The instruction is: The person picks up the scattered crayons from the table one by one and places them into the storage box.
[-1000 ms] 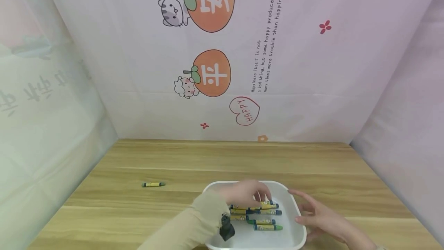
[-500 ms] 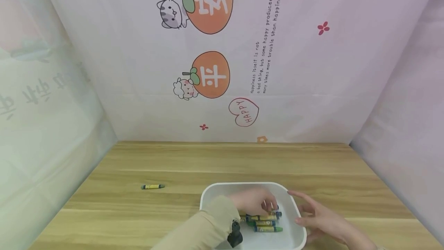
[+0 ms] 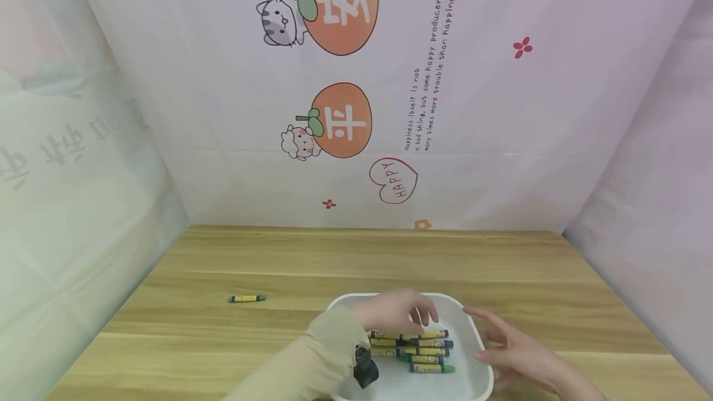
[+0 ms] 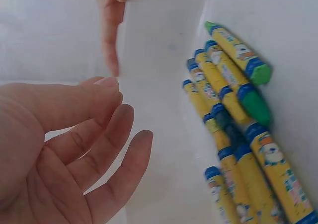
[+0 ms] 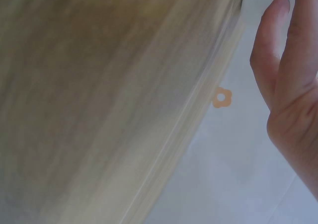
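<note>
In the head view a white tray (image 3: 412, 388) stands at the table's front, with several yellow-wrapped crayons lying in two side-by-side columns in it. My left hand (image 3: 398, 311) hovers inside the tray over the back of the columns. Its fingers are loosely curved and hold nothing in the left wrist view. There a crayon with a green tip (image 4: 238, 52) lies at the top of the group, and a dark blue tip (image 4: 228, 124) shows near the middle. My right hand (image 3: 518, 351) holds the tray's right side, thumb at the rim, index finger reaching the back corner.
One more crayon (image 3: 247, 299) lies on the wooden table (image 3: 362, 258) left of the tray. Printed white cloth (image 3: 473, 190) rises behind the table and on both sides. A black wrist camera (image 3: 364, 367) sits at my left cuff, over the tray.
My left hand shifted right and forward over the crayons, let go of one, then drew back left. The right column has one more crayon than a second ago. The right hand stayed put.
</note>
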`<state>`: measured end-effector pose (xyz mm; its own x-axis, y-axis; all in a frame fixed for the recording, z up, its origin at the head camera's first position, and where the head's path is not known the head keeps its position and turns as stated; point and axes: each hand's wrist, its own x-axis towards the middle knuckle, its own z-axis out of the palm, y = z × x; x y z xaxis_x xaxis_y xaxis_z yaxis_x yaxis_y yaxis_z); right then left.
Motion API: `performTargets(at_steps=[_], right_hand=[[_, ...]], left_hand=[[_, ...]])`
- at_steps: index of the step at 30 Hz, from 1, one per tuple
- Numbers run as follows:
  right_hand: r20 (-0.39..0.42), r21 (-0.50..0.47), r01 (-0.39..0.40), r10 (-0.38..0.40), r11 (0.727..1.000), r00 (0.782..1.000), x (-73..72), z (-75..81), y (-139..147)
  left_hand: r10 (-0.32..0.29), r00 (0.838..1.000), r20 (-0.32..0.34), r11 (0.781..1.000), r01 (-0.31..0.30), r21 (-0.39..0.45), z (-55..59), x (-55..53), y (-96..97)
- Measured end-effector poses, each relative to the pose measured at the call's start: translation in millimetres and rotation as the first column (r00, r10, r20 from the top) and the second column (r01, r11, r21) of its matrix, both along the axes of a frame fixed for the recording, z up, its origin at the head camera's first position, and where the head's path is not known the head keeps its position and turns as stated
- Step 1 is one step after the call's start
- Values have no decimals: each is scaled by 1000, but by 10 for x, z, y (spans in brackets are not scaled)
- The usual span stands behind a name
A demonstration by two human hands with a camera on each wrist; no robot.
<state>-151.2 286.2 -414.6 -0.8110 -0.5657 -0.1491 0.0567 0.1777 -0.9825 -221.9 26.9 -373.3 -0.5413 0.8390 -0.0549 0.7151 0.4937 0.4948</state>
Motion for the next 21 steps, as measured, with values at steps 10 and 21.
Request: performTargets(at_steps=[10,21], right_hand=[[-14,41,45,-45,998,999,-17,-9,-15],[26,48,36,-37,998,999,-14,12,-20]], left_hand=[[48,999,25,996,-50,75,270,46,-372],[123,985,119,972,-144,187,280,54,-904]])
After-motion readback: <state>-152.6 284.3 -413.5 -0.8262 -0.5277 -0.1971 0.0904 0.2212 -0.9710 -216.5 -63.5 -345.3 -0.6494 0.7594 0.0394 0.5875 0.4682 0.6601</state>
